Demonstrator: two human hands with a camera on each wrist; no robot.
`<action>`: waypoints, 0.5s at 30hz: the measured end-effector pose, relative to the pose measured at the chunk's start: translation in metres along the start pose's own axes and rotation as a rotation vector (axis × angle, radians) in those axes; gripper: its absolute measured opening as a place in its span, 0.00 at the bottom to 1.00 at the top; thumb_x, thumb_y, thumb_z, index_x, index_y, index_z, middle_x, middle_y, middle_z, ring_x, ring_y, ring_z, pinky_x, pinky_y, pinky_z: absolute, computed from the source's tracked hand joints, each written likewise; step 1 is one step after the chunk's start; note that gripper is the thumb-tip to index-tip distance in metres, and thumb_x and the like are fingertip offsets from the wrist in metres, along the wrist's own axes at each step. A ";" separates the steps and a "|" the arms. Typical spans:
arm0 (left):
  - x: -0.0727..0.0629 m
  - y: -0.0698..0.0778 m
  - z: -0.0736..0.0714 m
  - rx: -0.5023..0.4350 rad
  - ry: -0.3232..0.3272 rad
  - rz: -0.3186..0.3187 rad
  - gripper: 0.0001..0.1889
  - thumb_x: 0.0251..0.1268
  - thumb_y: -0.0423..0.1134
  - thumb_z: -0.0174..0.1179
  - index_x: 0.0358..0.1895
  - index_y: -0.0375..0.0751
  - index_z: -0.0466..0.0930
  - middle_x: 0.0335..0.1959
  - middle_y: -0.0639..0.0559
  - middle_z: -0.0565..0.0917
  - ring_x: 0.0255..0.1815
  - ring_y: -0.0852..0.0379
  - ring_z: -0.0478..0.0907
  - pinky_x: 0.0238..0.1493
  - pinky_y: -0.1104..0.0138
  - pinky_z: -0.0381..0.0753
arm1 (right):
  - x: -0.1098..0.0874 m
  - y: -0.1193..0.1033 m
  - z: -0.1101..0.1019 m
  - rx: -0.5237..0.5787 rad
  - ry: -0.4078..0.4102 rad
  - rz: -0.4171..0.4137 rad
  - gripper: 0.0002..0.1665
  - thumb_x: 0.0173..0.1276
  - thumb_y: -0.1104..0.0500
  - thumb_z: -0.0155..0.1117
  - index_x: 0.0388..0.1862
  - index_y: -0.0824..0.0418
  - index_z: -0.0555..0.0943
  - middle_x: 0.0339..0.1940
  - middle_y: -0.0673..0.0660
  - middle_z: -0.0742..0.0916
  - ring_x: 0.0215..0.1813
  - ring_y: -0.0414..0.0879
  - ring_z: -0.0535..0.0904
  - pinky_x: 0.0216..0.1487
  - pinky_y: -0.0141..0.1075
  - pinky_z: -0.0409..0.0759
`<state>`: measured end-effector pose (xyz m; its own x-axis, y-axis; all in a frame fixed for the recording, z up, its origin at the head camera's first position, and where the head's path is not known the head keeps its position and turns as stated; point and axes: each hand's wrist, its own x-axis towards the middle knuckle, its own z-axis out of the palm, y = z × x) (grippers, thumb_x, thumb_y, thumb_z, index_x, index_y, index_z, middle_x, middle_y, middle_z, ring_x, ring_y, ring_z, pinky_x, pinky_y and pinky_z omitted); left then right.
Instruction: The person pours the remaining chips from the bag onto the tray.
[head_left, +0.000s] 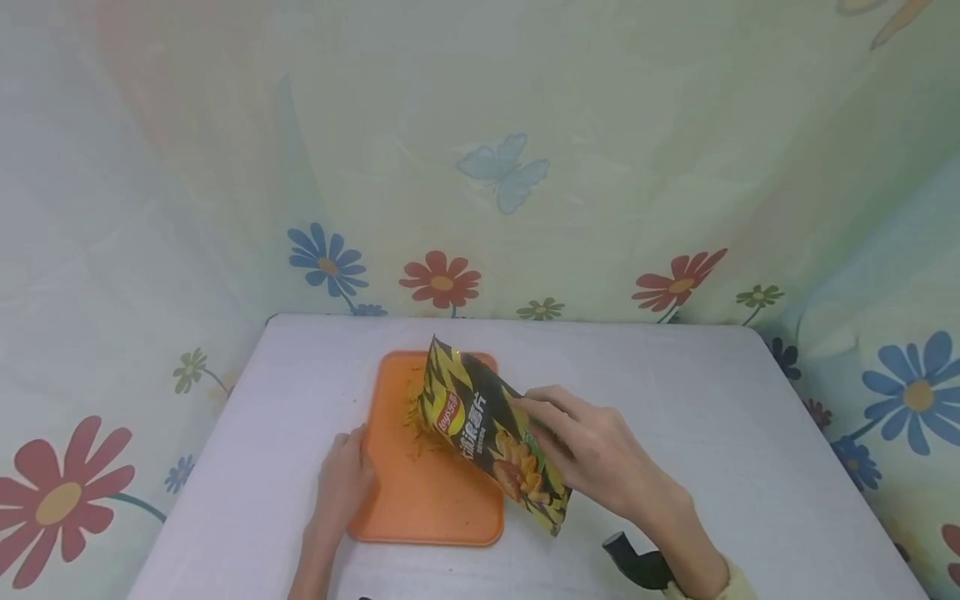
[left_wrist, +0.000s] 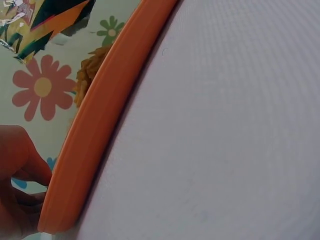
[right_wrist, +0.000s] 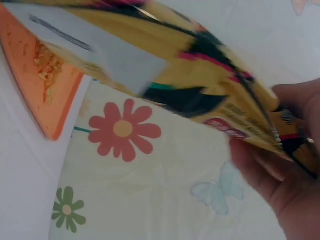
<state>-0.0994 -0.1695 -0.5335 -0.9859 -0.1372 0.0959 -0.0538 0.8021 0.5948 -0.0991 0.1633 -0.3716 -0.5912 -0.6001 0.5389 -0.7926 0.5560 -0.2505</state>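
My right hand (head_left: pixel 592 442) grips a black and yellow Lay's chip bag (head_left: pixel 487 433), tilted with its upper left end over the orange tray (head_left: pixel 427 508). In the right wrist view, thumb and fingers (right_wrist: pixel 250 165) pinch the end of the bag (right_wrist: pixel 195 95). Yellow-orange chips (head_left: pixel 415 417) in thin pieces lie on the tray's far left part, beside the bag, which hides some of them. At the tray's left edge, my left hand (head_left: pixel 345 475) holds the rim. The left wrist view shows the chips (left_wrist: pixel 90 75) heaped above the tray's side wall (left_wrist: pixel 105 115).
The tray lies on a white-covered table (head_left: pixel 690 417). A black curved piece (head_left: pixel 637 565) sits beside my right wrist. Behind and around the table hangs a flower-printed curtain (head_left: pixel 600 208).
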 end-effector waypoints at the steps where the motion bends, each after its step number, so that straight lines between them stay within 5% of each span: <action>1: 0.000 0.000 0.000 0.000 -0.002 -0.001 0.21 0.73 0.26 0.50 0.66 0.22 0.73 0.41 0.35 0.80 0.37 0.48 0.76 0.41 0.53 0.82 | 0.000 0.000 0.000 -0.002 -0.001 0.000 0.29 0.58 0.70 0.77 0.59 0.58 0.82 0.50 0.52 0.86 0.34 0.38 0.82 0.35 0.23 0.82; 15: -0.001 0.001 -0.001 -0.012 -0.008 -0.007 0.21 0.73 0.25 0.50 0.67 0.23 0.73 0.42 0.35 0.80 0.37 0.49 0.76 0.40 0.55 0.82 | 0.000 0.000 0.002 0.000 0.005 -0.010 0.27 0.57 0.72 0.76 0.56 0.58 0.83 0.48 0.52 0.85 0.32 0.38 0.81 0.36 0.22 0.81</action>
<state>-0.0987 -0.1690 -0.5317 -0.9867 -0.1382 0.0856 -0.0587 0.7941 0.6049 -0.0999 0.1624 -0.3731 -0.5825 -0.6028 0.5453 -0.7985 0.5500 -0.2449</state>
